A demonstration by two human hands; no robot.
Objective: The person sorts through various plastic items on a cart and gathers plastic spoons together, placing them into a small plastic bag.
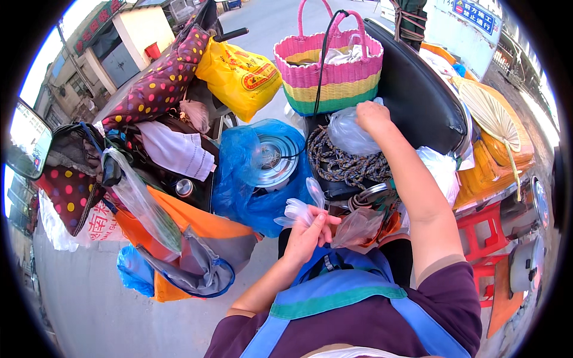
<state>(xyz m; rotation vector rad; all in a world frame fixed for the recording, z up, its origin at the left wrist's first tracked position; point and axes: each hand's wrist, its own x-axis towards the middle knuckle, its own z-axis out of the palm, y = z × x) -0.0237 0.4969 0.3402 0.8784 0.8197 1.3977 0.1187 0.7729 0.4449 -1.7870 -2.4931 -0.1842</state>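
Note:
Several clear plastic spoons (297,210) are bunched in my left hand (308,235), pinched between thumb and fingers above my lap. A crumpled clear bag (358,227) lies just right of those fingers; whether they touch it is unclear. Farther forward, my right hand (372,115) is closed on a clear plastic bag (351,134), its fingertips partly hidden. That bag rests on a coiled braided rope (344,165) on the black seat. Left of the rope, a blue plastic bag (237,174) surrounds a container with a round metal lid (275,159).
A striped woven basket (331,85) stands ahead, beside a black padded seat back (412,89). Yellow bag (239,74), dotted handlebar cover (152,85) and mirror (29,138) are left. An orange bag (210,223) hangs nearer. A hand fan (490,116), red stools (481,230) and pot (526,264) are right.

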